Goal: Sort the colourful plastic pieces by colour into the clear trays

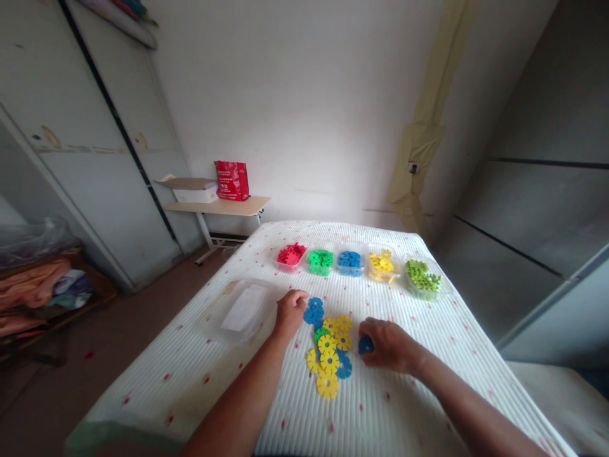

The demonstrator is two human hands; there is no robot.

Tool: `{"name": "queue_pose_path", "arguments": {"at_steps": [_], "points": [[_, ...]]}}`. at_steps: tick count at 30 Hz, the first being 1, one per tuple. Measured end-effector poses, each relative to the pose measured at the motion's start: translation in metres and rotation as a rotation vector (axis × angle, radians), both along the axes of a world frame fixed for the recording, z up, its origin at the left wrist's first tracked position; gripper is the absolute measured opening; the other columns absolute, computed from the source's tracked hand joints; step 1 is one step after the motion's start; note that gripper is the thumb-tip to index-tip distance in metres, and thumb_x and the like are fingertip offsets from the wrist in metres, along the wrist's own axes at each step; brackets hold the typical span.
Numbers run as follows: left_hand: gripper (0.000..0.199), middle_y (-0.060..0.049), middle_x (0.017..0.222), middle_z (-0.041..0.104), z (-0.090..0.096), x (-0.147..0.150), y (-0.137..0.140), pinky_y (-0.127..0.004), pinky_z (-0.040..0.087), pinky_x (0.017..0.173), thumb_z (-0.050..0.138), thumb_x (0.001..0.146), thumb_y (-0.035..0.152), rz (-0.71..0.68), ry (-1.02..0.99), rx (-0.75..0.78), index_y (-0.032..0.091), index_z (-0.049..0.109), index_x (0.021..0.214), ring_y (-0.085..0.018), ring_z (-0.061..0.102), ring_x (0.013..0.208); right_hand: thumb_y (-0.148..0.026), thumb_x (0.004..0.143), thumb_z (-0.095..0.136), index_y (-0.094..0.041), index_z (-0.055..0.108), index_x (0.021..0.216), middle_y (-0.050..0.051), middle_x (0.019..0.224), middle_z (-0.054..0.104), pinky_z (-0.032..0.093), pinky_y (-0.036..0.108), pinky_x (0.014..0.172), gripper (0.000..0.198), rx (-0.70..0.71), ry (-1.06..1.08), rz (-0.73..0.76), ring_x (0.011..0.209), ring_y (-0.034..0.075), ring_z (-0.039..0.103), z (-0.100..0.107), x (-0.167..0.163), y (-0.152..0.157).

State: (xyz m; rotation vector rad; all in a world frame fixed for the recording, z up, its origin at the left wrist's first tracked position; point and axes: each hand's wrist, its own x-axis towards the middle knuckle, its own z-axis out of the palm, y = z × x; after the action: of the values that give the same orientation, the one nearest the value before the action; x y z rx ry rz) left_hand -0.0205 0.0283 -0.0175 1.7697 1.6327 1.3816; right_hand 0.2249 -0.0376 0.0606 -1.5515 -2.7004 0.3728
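My left hand point(290, 314) has its fingers curled closed just left of several blue notched discs point(314, 310); whatever it may hold is hidden. On the right, my right hand point(387, 346) grips a blue notched disc point(366, 344) between thumb and fingers, low over the cloth. Between the hands lies a loose, overlapping pile of yellow notched discs point(327, 384), with a green disc point(321, 333) partly covered among them. Another blue disc point(344, 366) shows at the pile's right side.
Behind the pile stand clear tubs of red pieces point(292, 254), green pieces point(320, 261), blue pieces point(349, 261), yellow pieces point(383, 263) and light-green pieces point(422, 279). A translucent lid point(245, 310) lies left. A side table point(257, 204) bears a red bag point(232, 181).
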Motion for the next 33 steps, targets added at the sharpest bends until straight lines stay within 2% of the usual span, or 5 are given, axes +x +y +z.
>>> {"name": "queue_pose_path", "arguments": {"at_steps": [11, 16, 22, 27, 33], "points": [[0.024, -0.001, 0.077, 0.069, -0.002, -0.002, 0.001, -0.023, 0.047, 0.072, 0.045, 0.073, 0.007, 0.013, -0.035, -0.003, 0.017, 0.067, 0.077, -0.012, 0.062, 0.073, -0.033, 0.089, 0.053, -0.017, 0.053, 0.117, 0.008, 0.117, 0.055, 0.050, 0.040, 0.082, 0.033, 0.359, 0.173, -0.091, 0.098, 0.019, 0.057, 0.065, -0.007, 0.093], [0.025, -0.001, 0.078, 0.069, -0.002, -0.002, 0.001, -0.023, 0.048, 0.071, 0.045, 0.072, 0.005, 0.009, -0.053, -0.009, 0.017, 0.067, 0.077, -0.013, 0.063, 0.074, -0.036, 0.086, 0.055, -0.022, 0.059, 0.112, 0.006, 0.115, 0.059, 0.048, 0.035, 0.086, 0.029, 0.334, 0.228, 0.048, 0.100, 0.020, 0.057, 0.030, -0.030, 0.058], [0.026, -0.001, 0.079, 0.069, -0.001, -0.001, 0.000, -0.025, 0.048, 0.078, 0.046, 0.071, 0.003, 0.005, -0.053, -0.016, 0.017, 0.067, 0.076, -0.013, 0.063, 0.078, -0.050, 0.084, 0.050, -0.025, 0.048, 0.131, 0.010, 0.136, 0.047, 0.034, 0.045, 0.098, 0.053, 0.263, 0.280, 0.498, 0.121, 0.027, 0.042, -0.027, -0.045, -0.017], [0.026, -0.001, 0.078, 0.069, 0.001, -0.001, -0.001, -0.025, 0.049, 0.076, 0.046, 0.071, 0.004, 0.002, -0.038, -0.011, 0.018, 0.067, 0.077, -0.013, 0.063, 0.076, -0.048, 0.092, 0.034, -0.036, 0.029, 0.141, 0.000, 0.146, 0.035, 0.016, 0.047, 0.107, 0.050, 0.294, 0.095, 0.476, 0.133, 0.025, 0.027, -0.052, -0.034, -0.018], [0.026, -0.002, 0.077, 0.069, -0.002, -0.001, 0.000, -0.024, 0.049, 0.075, 0.045, 0.070, 0.004, 0.001, -0.032, -0.010, 0.017, 0.067, 0.076, -0.013, 0.063, 0.075, -0.049, 0.093, 0.030, -0.033, 0.023, 0.143, 0.002, 0.147, 0.032, 0.018, 0.050, 0.105, 0.053, 0.391, 0.050, 0.322, 0.135, 0.027, 0.023, -0.063, -0.016, 0.009]]}}
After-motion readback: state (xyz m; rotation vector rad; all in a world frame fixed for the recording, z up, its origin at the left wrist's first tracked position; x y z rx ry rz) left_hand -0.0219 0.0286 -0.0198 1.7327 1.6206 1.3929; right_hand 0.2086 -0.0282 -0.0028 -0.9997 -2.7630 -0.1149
